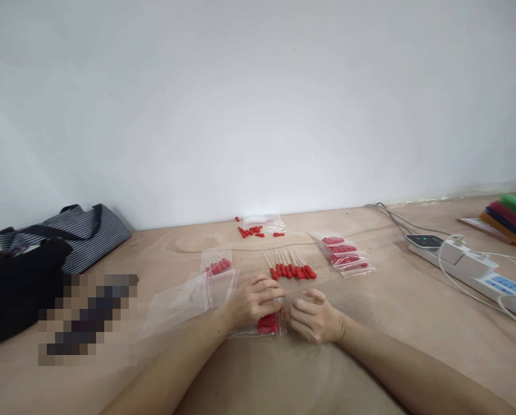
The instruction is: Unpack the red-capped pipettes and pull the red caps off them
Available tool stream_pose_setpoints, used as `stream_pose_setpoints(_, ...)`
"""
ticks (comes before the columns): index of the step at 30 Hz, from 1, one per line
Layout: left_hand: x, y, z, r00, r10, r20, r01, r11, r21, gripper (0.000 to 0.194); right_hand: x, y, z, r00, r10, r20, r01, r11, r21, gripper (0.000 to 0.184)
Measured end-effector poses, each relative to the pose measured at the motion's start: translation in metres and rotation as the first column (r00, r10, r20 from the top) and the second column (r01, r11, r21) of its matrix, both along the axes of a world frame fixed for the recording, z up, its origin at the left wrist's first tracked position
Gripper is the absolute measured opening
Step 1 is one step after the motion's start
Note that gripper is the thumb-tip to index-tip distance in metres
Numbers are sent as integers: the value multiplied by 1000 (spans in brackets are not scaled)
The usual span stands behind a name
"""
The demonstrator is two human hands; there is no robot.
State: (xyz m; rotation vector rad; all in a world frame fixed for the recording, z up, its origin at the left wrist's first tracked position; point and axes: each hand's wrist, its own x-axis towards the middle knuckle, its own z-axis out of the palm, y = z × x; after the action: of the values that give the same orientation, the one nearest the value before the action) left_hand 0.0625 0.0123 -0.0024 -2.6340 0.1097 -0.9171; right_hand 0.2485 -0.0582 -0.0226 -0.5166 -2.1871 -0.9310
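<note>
My left hand (pixel 253 302) lies with curled fingers on a small clear zip bag (pixel 267 324) that holds red-bulbed droppers. My right hand (pixel 315 316) pinches the same bag's right edge, fingers closed. Just beyond my hands lies a row of loose droppers (pixel 292 268) with red bulbs. A filled bag (pixel 217 264) and a pile of empty zip bags (pixel 184 297) sit to the left. A stack of filled bags (pixel 343 252) lies to the right. Loose red bulbs (pixel 251 230) are scattered near the wall.
A striped bag (pixel 79 230) and a black bag (pixel 16 288) stand at the left. A white power strip (pixel 469 266) with cables runs along the right. Coloured folders (pixel 511 216) are stacked at the far right. A white wall backs the wooden table (pixel 391 323).
</note>
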Motion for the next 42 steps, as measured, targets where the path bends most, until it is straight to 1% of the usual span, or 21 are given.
stream_pose_setpoints(6, -1, -3, 2, 1000, 22, 1, -22, 998, -54, 13, 0, -1, 1, 1000, -14, -3, 14, 1000, -4, 29)
stream_pose_setpoints(11, -2, -1, 0, 997, 67, -25, -68, 995, -68, 16, 0, -1, 1, 1000, -16, -15, 16, 1000, 1, 29)
stream_pose_setpoints(13, -2, -1, 1, 997, 75, -12, -75, 995, -59, 16, 0, -1, 0, 1000, -12, -20, 12, 1000, 3, 30)
stream_pose_setpoints(19, 1, -4, 9, 1000, 25, 3, -25, 1000, -16, 12, 2, -1, -2, 1000, -1, 11, 0, 999, 39, 25)
stream_pose_setpoints(24, 2, -4, 5, 998, 17, 57, -17, 1000, -13, 13, 1, -1, -1, 1000, -10, 18, 9, 1000, 23, 26)
stream_pose_setpoints(28, -1, -2, 1, 999, 21, 47, -20, 999, -31, 14, 1, -2, 1, 1000, -21, -1, 21, 1000, 1, 29)
stream_pose_setpoints(32, -3, -1, 3, 997, 64, 31, -63, 997, -40, 15, 2, -1, 1, 1000, -20, 1, 20, 1000, 7, 28)
stream_pose_setpoints(35, -2, -2, 7, 996, 82, 33, -82, 996, -17, 12, 2, -1, 0, 1000, -6, -1, 6, 1000, 19, 27)
stream_pose_setpoints(39, 2, -3, 7, 997, 49, 53, -49, 999, 0, 9, 1, -1, 0, 1000, -9, 6, 9, 1000, 23, 26)
stream_pose_setpoints(42, 3, -4, 6, 996, 31, 88, -32, 999, 12, 10, 0, -1, 1, 1000, -15, -1, 15, 1000, 2, 29)
